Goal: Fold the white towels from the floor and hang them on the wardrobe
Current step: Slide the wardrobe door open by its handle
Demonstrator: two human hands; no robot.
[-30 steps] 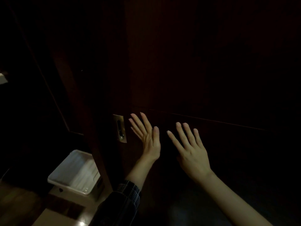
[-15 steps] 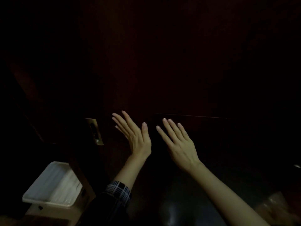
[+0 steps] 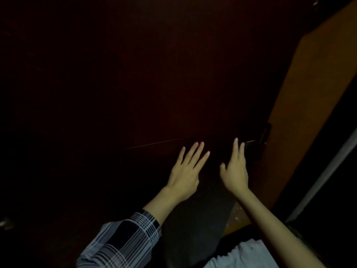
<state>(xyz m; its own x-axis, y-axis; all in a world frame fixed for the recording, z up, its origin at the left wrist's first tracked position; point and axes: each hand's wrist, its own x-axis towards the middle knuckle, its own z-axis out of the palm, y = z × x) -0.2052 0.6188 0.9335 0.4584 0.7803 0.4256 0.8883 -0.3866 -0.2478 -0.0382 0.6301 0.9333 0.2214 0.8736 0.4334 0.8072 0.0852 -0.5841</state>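
Observation:
The scene is very dark. My left hand (image 3: pixel 185 171) is stretched out with straight, spread fingers in front of a dark wooden panel (image 3: pixel 154 84), which may be the wardrobe door; I cannot tell if it touches. My right hand (image 3: pixel 235 169) is also held flat with straight fingers, just right of the left, its fingertips near a dark handle or latch (image 3: pixel 257 141). Neither hand holds anything. A patch of white cloth (image 3: pixel 243 254) shows at the bottom, under my right forearm; whether it is a towel I cannot tell.
A brown wooden door edge (image 3: pixel 301 105) runs diagonally on the right, with a pale strip (image 3: pixel 328 171) beyond it. A dark grey surface (image 3: pixel 197 219) lies below my hands. My left arm wears a plaid sleeve (image 3: pixel 127 240).
The view has swung right: the white bin and brass latch plate at left are gone, and the brown door edge appears at right. Both hands stay open and flat, now further right.

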